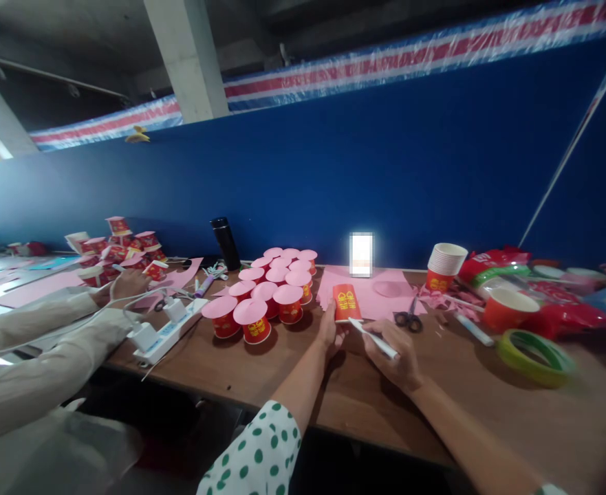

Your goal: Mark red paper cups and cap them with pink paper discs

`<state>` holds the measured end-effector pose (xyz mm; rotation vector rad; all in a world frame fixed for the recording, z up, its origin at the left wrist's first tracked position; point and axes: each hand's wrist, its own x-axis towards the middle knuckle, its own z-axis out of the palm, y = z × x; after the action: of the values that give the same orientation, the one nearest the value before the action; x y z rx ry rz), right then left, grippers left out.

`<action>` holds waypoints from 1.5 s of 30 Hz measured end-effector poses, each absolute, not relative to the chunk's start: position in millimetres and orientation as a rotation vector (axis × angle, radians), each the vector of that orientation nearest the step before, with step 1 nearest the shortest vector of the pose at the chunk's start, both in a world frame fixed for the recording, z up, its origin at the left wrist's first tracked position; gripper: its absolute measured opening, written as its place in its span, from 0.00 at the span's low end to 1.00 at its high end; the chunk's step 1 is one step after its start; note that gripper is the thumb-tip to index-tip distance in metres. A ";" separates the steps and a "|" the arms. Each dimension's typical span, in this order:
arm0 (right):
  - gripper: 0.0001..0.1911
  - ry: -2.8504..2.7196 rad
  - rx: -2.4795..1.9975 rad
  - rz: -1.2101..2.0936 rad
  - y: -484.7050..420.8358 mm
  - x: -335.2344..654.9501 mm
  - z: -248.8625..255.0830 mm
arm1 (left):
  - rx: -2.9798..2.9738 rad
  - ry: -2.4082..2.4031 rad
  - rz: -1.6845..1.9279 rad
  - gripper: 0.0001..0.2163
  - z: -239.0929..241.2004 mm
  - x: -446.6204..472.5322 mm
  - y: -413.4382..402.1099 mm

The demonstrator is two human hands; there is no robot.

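My left hand (332,328) is closed around the side of a red cup (346,302), holding it tilted just above the table (287,371), in front of the pink sheets (404,304). My right hand (396,354) grips a white pen-like stick (382,342) between thumb and fingers, its tip at the cup's near edge; I cannot tell whether it touches. I judge the step in hand to be working that edge with the tip. The next move, as I see it, calls for a steady left grip, a light right hand and perhaps a small turn of the cup, so the tip can follow the edge without slipping or denting the wall. To my left stands a cluster of red cups topped with pink discs (250,311); a loose pink disc (389,289) lies on the sheets beyond my right hand. Scissors (408,321) lie close by, with a cup stack (446,267) farther right. Well apart, on my left, another person's hand (130,283) is among more cups.
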<state>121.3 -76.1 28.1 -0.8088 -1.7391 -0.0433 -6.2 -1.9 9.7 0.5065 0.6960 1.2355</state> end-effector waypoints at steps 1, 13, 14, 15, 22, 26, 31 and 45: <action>0.05 -1.733 -0.812 -0.043 -76.1 121.1 28.2 | 0.505 0.696 1.238 0.17 9.5 -6.2 -1.6; 0.04 -1.656 -0.895 -0.029 -74.2 125.0 23.8 | 0.528 0.635 1.243 0.19 7.0 -7.2 -0.6; 0.04 -1.655 -0.904 -0.016 -74.3 125.2 23.3 | 0.531 0.635 1.243 0.19 7.3 -7.2 -0.8; 0.05 -1.656 -0.907 -0.006 -74.5 125.1 23.0 | 0.533 0.637 1.244 0.19 7.8 -7.1 -0.9; 0.09 -1.716 -0.798 -0.017 -74.9 122.5 23.4 | 0.522 0.674 1.233 0.20 12.6 -6.6 -3.3; 0.10 -1.737 -0.773 -0.005 -74.0 122.2 22.1 | 0.524 0.709 1.227 0.19 14.1 -5.4 -3.7; 0.08 -1.737 -0.794 -0.001 -74.0 121.2 23.6 | 0.538 0.704 1.241 0.17 12.7 -4.1 -1.7; 0.07 -1.747 -0.827 0.001 -74.2 121.2 25.3 | 0.537 0.695 1.249 0.19 7.5 -4.5 1.2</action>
<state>121.2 -74.2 25.3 -0.8271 -1.7471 0.0006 -4.5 1.2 7.5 0.5369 0.6952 1.2493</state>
